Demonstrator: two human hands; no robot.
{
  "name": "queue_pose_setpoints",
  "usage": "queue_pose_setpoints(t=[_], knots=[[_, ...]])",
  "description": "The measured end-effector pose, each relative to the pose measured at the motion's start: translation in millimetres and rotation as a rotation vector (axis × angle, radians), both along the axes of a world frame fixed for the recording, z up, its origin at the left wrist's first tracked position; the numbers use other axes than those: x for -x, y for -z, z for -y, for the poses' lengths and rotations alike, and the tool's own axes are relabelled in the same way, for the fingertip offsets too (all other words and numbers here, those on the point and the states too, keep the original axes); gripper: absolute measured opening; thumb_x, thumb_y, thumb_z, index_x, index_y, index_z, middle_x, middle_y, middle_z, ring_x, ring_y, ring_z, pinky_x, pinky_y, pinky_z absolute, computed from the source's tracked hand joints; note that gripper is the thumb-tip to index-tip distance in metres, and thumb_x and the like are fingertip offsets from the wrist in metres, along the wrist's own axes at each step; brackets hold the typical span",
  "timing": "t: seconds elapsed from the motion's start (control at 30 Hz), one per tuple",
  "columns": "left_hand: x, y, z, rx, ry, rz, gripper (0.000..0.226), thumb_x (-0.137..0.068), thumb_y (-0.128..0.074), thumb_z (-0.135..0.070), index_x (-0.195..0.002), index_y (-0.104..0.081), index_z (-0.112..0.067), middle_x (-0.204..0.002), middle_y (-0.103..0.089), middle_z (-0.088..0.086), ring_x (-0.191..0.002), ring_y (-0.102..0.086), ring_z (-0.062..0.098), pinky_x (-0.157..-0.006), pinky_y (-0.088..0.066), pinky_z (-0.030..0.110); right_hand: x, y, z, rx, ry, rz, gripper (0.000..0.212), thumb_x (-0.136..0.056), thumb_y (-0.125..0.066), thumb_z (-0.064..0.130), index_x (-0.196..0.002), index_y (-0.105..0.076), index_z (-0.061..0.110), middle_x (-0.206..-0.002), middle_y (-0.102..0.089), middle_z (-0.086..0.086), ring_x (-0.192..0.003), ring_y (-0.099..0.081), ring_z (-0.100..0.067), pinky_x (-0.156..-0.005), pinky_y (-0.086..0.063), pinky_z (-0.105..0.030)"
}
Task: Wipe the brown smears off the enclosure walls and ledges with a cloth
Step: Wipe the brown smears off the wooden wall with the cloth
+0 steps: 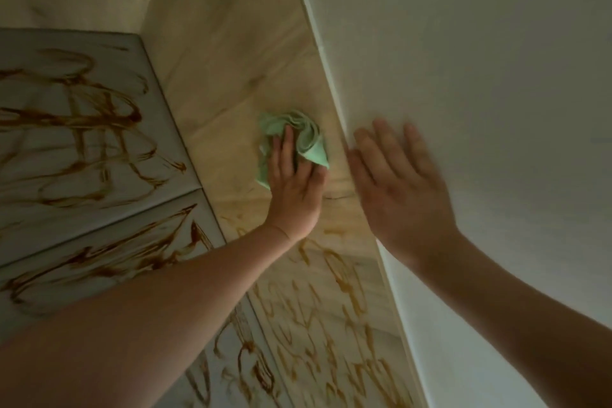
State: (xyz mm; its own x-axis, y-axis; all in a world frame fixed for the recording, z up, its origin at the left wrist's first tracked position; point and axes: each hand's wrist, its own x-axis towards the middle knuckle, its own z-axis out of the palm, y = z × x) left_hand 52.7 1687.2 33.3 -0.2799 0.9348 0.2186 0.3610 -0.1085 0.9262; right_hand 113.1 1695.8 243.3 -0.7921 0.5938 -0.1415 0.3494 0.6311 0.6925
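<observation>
The left hand [293, 189] presses a bunched green cloth [306, 137] against the beige wall [231, 60]. Its fingers lie over the folds and the thumb is tucked against the cloth's lower corner. Around the cloth the wall looks mostly clean. Below the wrist, brown smears [331, 308] loop thickly across the same wall. To the left, grey tiles [66, 202] meet the beige wall at a corner and carry darker brown scrawls. The left forearm [165, 291] crosses the lower tiles and hides part of them. The right hand [397, 182] rests flat on the white panel [480, 76], fingers straight and slightly spread, holding nothing. It sits just beside the panel's pale edge, close to the cloth without touching it. Both hands are somewhat blurred.
</observation>
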Motion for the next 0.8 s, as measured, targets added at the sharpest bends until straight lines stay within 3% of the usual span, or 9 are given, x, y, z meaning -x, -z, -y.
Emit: queue_pose_setpoints(t=[0.07,0.13,0.2,0.33,0.4,0.5,0.63,0.7,0.8], knots=[[-22.6,-20.0,17.3,0.018,-0.026,0.100,0.055,-0.113,-0.015,-0.030,-0.165,-0.002,-0.015,-0.172,0.010,0.009,-0.156,0.012,0.044,-0.124,-0.004,0.065,-10.8,2.8,5.8,0.012,0.015,0.063,0.044,-0.109,-0.038,0.014,-0.149,-0.050,-0.001,-0.157,-0.046,-0.019,-0.151,-0.033,-0.041,-0.123,-0.024,-0.060],[-51.4,-31.2,53.7,0.011,0.060,0.181,0.056,-0.113,-0.015,-0.039,-0.166,-0.008,-0.020,-0.173,0.011,0.009,-0.157,0.010,0.042,-0.126,-0.001,0.061,-15.9,2.6,6.9,-0.009,0.022,0.102,0.048,-0.110,-0.033,0.018,-0.154,-0.043,0.001,-0.161,-0.040,-0.017,-0.153,-0.028,-0.039,-0.125,-0.021,-0.058],[-64.0,-12.5,69.5,0.013,0.133,0.174,0.060,-0.111,-0.012,-0.048,-0.165,-0.020,-0.022,-0.173,0.001,0.013,-0.158,0.003,0.043,-0.126,-0.001,0.061,-17.7,3.2,6.3,-0.037,0.009,0.102,0.048,-0.110,-0.031,0.018,-0.154,-0.043,0.001,-0.161,-0.040,-0.016,-0.153,-0.029,-0.038,-0.125,-0.022,-0.058],[-41.7,33.9,32.0,0.053,0.051,0.035,0.055,-0.113,-0.013,-0.036,-0.165,-0.019,-0.019,-0.171,-0.008,0.017,-0.157,0.003,0.045,-0.125,-0.006,0.063,-18.7,5.6,3.4,-0.057,-0.039,0.083,0.049,-0.109,-0.044,0.021,-0.154,-0.044,0.002,-0.160,-0.043,-0.016,-0.152,-0.033,-0.038,-0.123,-0.025,-0.058],[-34.6,20.5,26.5,0.092,-0.003,0.062,0.059,-0.113,0.000,-0.035,-0.165,-0.017,-0.014,-0.173,-0.002,0.012,-0.158,0.010,0.039,-0.125,-0.006,0.064,-17.9,8.9,2.3,-0.061,-0.051,0.048,0.047,-0.106,-0.051,0.020,-0.150,-0.050,0.002,-0.156,-0.048,-0.016,-0.150,-0.037,-0.038,-0.122,-0.027,-0.058],[-41.9,-8.9,43.4,-0.017,0.018,0.202,0.055,-0.112,-0.016,-0.042,-0.165,-0.013,-0.027,-0.170,0.021,-0.010,-0.157,0.021,0.026,-0.125,-0.004,0.065,-9.4,11.2,1.4,-0.029,-0.042,-0.078,0.040,-0.107,-0.044,0.011,-0.142,-0.059,0.001,-0.148,-0.057,-0.019,-0.146,-0.044,-0.040,-0.121,-0.030,-0.056],[-36.7,39.8,40.3,-0.094,0.083,0.112,0.061,-0.110,-0.015,-0.051,-0.160,-0.031,-0.021,-0.172,-0.002,0.003,-0.158,0.002,0.038,-0.125,-0.006,0.063,10.8,24.8,-6.8,0.077,-0.009,-0.185,0.049,-0.111,-0.021,0.009,-0.147,-0.051,-0.003,-0.150,-0.051,-0.025,-0.146,-0.041,-0.043,-0.123,-0.031,-0.048],[-23.9,79.3,28.2,-0.001,0.060,0.038,0.059,-0.112,-0.014,-0.043,-0.162,-0.028,-0.014,-0.172,-0.005,0.009,-0.158,0.002,0.042,-0.126,-0.006,0.061,21.5,38.5,-15.3,0.166,0.002,-0.183,0.054,-0.111,-0.013,0.010,-0.149,-0.048,-0.004,-0.154,-0.045,-0.027,-0.148,-0.037,-0.044,-0.120,-0.033,-0.044],[-10.6,100.6,22.1,0.002,-0.013,0.003,0.054,-0.104,-0.035,0.000,-0.157,-0.028,-0.003,-0.165,-0.022,0.019,-0.154,-0.010,0.054,-0.120,-0.017,0.070,35.7,54.1,-26.5,0.262,0.033,-0.205,0.054,-0.109,-0.012,0.006,-0.151,-0.044,-0.006,-0.158,-0.037,-0.031,-0.151,-0.028,-0.047,-0.123,-0.031,-0.047]])
